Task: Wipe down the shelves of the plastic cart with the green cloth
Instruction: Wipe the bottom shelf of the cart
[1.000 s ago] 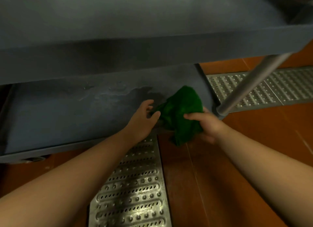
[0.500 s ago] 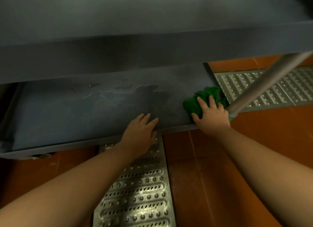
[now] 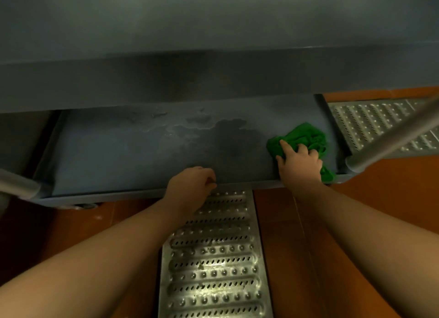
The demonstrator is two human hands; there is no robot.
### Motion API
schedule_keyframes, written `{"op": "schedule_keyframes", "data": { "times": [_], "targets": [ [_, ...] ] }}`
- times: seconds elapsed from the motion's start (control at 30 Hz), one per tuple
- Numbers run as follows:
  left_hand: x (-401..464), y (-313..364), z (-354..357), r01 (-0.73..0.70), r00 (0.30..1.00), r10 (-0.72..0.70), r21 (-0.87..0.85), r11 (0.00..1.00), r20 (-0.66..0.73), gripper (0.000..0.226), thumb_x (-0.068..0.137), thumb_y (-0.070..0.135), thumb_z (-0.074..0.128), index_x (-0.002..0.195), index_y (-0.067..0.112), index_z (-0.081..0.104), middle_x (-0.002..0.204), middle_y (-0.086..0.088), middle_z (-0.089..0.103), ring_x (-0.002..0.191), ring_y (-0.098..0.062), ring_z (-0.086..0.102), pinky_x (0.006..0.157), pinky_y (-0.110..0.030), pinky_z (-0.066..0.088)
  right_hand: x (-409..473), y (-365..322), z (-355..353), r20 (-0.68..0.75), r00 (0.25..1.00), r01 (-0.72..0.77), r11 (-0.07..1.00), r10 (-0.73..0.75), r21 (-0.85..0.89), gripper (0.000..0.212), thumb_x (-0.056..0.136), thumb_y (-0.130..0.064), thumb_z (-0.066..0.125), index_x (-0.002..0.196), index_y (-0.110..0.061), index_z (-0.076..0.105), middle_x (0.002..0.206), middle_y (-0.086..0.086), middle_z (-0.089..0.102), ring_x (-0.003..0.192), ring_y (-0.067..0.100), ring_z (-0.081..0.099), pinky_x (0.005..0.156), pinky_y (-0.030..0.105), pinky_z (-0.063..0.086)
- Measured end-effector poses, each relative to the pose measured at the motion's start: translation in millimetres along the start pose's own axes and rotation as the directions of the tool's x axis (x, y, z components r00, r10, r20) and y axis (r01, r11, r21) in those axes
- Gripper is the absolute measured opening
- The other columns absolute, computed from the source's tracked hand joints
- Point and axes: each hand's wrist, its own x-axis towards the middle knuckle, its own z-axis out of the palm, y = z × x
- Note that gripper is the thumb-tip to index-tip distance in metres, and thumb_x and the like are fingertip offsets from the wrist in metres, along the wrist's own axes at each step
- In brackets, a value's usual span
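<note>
The grey plastic cart's lower shelf (image 3: pixel 118 151) lies below me, with wet streaks (image 3: pixel 190 127) across its middle. The green cloth (image 3: pixel 306 133) is bunched in the shelf's front right corner, one tail hanging over the rim. My right hand (image 3: pixel 299 163) lies on the cloth, index finger stretched out and the other fingers bent into the fabric. My left hand (image 3: pixel 190 184) sits at the shelf's front rim with its fingers curled over the lip. The upper shelf (image 3: pixel 213 80) overhangs and hides the back of the lower one.
Metal posts stand at the right front corner (image 3: pixel 392 139) and the left front corner (image 3: pixel 16 184). A perforated steel floor grate (image 3: pixel 213 258) runs under my arms and another grate (image 3: pixel 368 120) lies right of the cart. Orange floor tiles (image 3: pixel 380 187) surround them. A caster (image 3: pixel 83 206) shows under the rim.
My right hand carried the cloth from in front of the cart into the shelf's right corner and now bends its fingers into it. My left hand went from flat to curled at the rim.
</note>
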Motion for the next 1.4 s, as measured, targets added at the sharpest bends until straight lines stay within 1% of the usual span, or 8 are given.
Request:
{"op": "schedule_keyframes", "data": {
  "times": [0.17, 0.33, 0.5, 0.67, 0.9, 1.13, 1.27, 1.4],
  "targets": [
    [-8.7, -21.9, -10.4, 0.012, 0.998, -0.015, 0.037, 0.999, 0.067, 0.016, 0.09, 0.039, 0.052, 0.097, 0.034, 0.066, 0.098, 0.007, 0.062, 0.091, -0.017, 0.061, 0.075, -0.034, 0.051, -11.6, -35.8, 4.0, 0.002, 1.0, 0.014, 1.0, -0.014, -0.012, 0.055, 0.1, -0.049, 0.04, 0.152, -0.036, 0.029, 0.138, 0.018, 0.045, 0.119, 0.044, 0.043, 0.098, 0.054, 0.039],
    [-15.9, -34.6, -19.1, 0.031, 0.997, -0.03, -0.008, 1.0, 0.067, 0.014, 0.09, 0.036, 0.055, 0.096, 0.034, 0.067, 0.098, 0.007, 0.063, 0.092, -0.017, 0.061, 0.079, -0.036, 0.053, -20.8, -65.2, 6.4, 0.011, 0.999, 0.04, 0.999, -0.04, 0.037, 0.06, 0.098, -0.053, 0.043, 0.153, -0.035, 0.028, 0.135, 0.017, 0.045, 0.118, 0.042, 0.043, 0.097, 0.052, 0.039],
    [-23.5, -48.6, -23.4, 0.047, 0.997, -0.044, -0.038, 0.998, 0.069, 0.012, 0.088, 0.037, 0.06, 0.097, 0.031, 0.066, 0.097, 0.007, 0.064, 0.091, -0.017, 0.06, 0.079, -0.038, 0.052, -29.9, -95.5, 10.2, 0.01, 0.998, 0.057, 0.995, -0.058, 0.078, 0.063, 0.096, -0.048, 0.045, 0.154, -0.033, 0.026, 0.133, 0.018, 0.045, 0.116, 0.041, 0.043, 0.095, 0.05, 0.04],
    [-30.9, -68.7, -31.3, 0.054, 0.999, -0.054, -0.058, 0.997, -0.005, 0.013, 0.093, 0.033, 0.053, 0.099, 0.029, 0.064, 0.096, 0.006, 0.062, 0.088, -0.016, 0.059, 0.075, -0.038, 0.053, -35.7, -128.2, 16.6, 0.002, 0.996, 0.085, 0.992, -0.086, 0.093, 0.061, 0.098, -0.047, 0.045, 0.154, -0.031, 0.026, 0.134, 0.02, 0.045, 0.116, 0.041, 0.043, 0.094, 0.05, 0.042],
    [-43.8, -104.2, -51.7, 0.127, 0.992, -0.128, -0.067, 0.99, -0.022, 0.02, 0.096, 0.025, 0.048, 0.108, 0.027, 0.063, 0.106, 0.001, 0.065, 0.097, -0.021, 0.059, 0.082, -0.039, 0.052, -48.6, -188.2, 28.6, -0.032, 0.989, 0.146, 0.985, -0.143, 0.091, 0.062, 0.097, -0.048, 0.049, 0.153, -0.029, 0.03, 0.129, 0.02, 0.047, 0.11, 0.041, 0.046, 0.088, 0.049, 0.046],
    [-56.6, -141.7, -63.5, 0.193, 0.976, -0.201, -0.095, 0.977, -0.081, 0.021, 0.096, 0.022, 0.046, 0.11, 0.027, 0.061, 0.106, 0.001, 0.063, 0.097, -0.022, 0.059, 0.078, -0.04, 0.051, -60.0, -245.7, 33.6, -0.055, 0.978, 0.209, 0.968, -0.204, 0.135, 0.063, 0.098, -0.047, 0.049, 0.154, -0.027, 0.029, 0.131, 0.02, 0.047, 0.11, 0.039, 0.045, 0.088, 0.046, 0.046],
    [-67.9, -167.9, -68.4, 0.298, 0.944, -0.307, -0.085, 0.951, -0.119, 0.028, 0.094, 0.017, 0.043, 0.114, 0.027, 0.06, 0.113, -0.001, 0.062, 0.103, -0.025, 0.058, 0.079, -0.039, 0.049, -68.2, -284.4, 40.9, -0.068, 0.959, 0.282, 0.942, -0.274, 0.183, 0.064, 0.097, -0.048, 0.05, 0.153, -0.025, 0.031, 0.129, 0.021, 0.049, 0.107, 0.039, 0.046, 0.086, 0.046, 0.046],
    [-76.7, -189.1, -76.4, 0.38, 0.914, -0.389, -0.092, 0.92, -0.113, 0.028, 0.09, 0.015, 0.046, 0.112, 0.027, 0.058, 0.113, -0.002, 0.062, 0.102, -0.026, 0.059, 0.08, -0.041, 0.051, -74.5, -325.0, 46.0, -0.059, 0.939, 0.344, 0.917, -0.339, 0.204, 0.065, 0.097, -0.05, 0.049, 0.154, -0.025, 0.028, 0.13, 0.021, 0.049, 0.107, 0.037, 0.046, 0.089, 0.043, 0.043]
  ]
}}
